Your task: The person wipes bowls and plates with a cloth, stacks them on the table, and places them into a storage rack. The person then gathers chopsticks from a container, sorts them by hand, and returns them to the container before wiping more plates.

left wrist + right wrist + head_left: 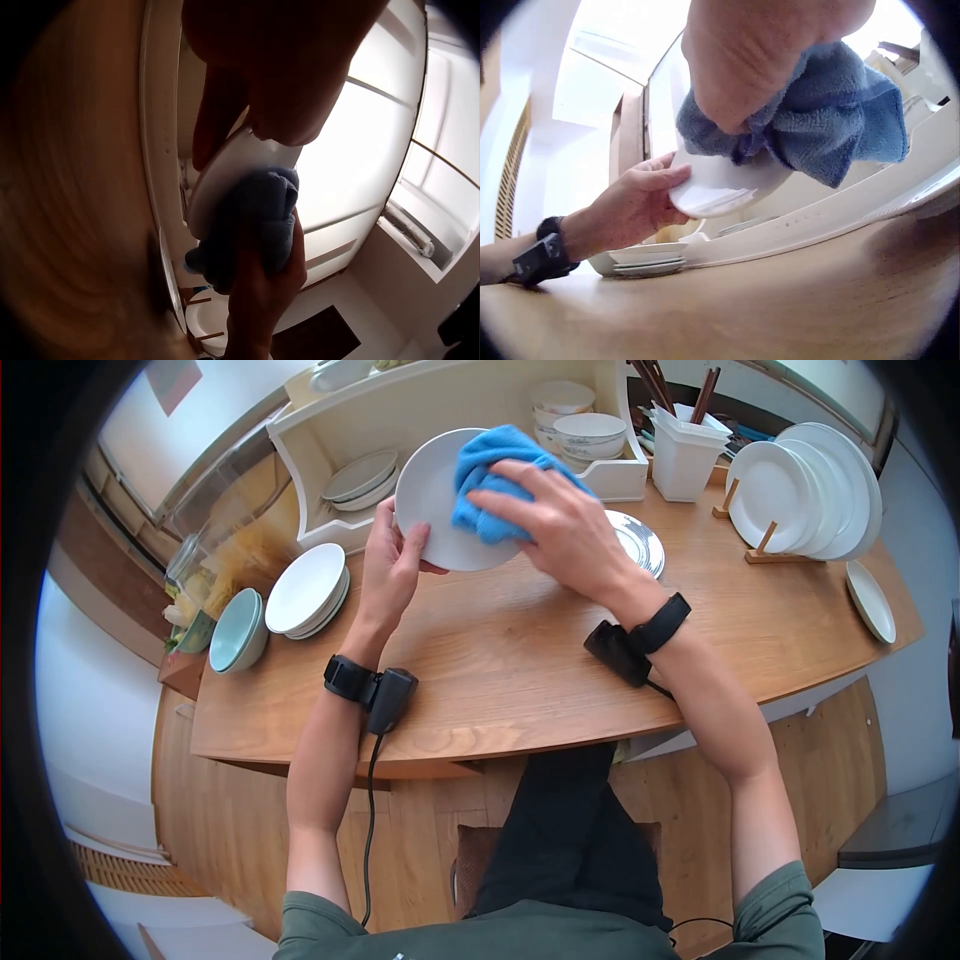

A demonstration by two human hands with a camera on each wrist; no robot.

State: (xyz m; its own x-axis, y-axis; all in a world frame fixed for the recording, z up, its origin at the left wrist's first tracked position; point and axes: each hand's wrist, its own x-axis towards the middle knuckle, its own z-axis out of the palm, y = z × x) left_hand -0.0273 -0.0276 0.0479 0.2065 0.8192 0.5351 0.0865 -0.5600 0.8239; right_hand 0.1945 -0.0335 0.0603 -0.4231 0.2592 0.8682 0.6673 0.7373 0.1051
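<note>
A white plate [435, 500] is held up above the table, tilted, its left edge pinched by the left hand [392, 565] with the thumb on its face. Bunched in the right hand [570, 525] is a blue cloth [490, 480], pressed against the plate's right part. In the right wrist view the cloth [825, 112] covers the upper part of the plate [712, 184], and the left hand [649, 195] grips the rim. The left wrist view shows the cloth [262, 217] on the plate [225, 176] too, rather dark.
Stacked white plates [305, 588] and green bowls [238, 630] stand at the left. Behind is a white shelf [450, 400] with bowls. A patterned plate [637, 545], a white chopstick holder [685, 455], racked plates [770, 495] and a small dish [870, 601] are at the right.
</note>
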